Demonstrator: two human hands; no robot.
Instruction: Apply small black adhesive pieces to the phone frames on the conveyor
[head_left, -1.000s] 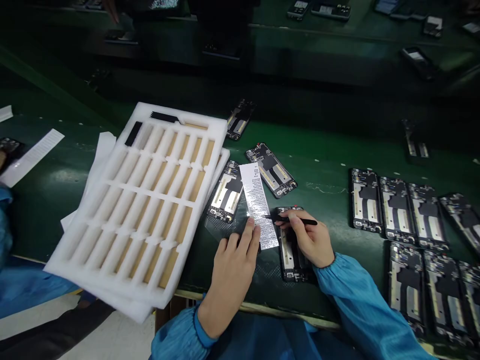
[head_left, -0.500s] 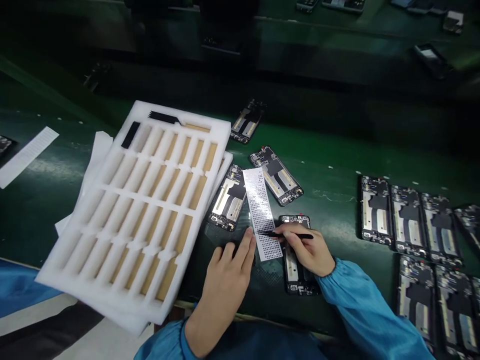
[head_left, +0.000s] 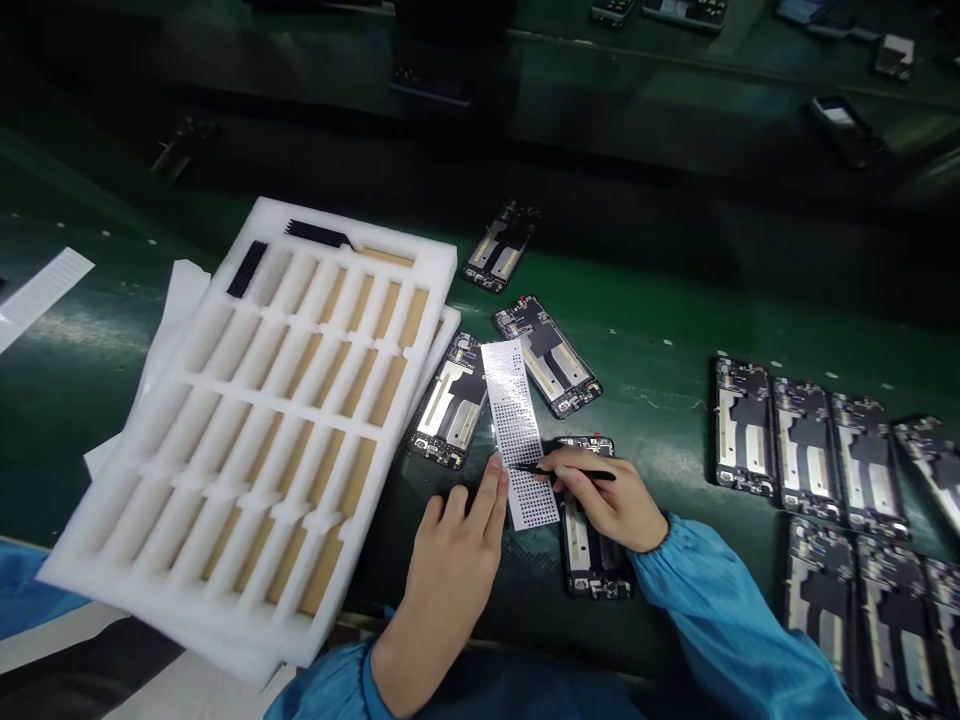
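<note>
My left hand (head_left: 451,560) lies flat on the green bench, its fingertips pressing the near left edge of a white strip of small dark stickers (head_left: 519,429). My right hand (head_left: 613,500) is closed on black tweezers (head_left: 570,472), whose tips touch the strip's lower part. Under my right hand lies a black phone frame (head_left: 592,560). Two more phone frames (head_left: 454,400) (head_left: 547,354) lie beside and behind the strip.
A white foam tray (head_left: 247,420) with rows of empty slots sits at left on white sheets, overhanging the bench edge. Several phone frames (head_left: 810,450) lie in rows at right. Another frame (head_left: 500,246) lies further back. More devices rest on the dark far bench.
The view shifted slightly; the tray sits lower left in frame. Both hands stay at the sticker strip, the tweezer tips still on its lower part.
</note>
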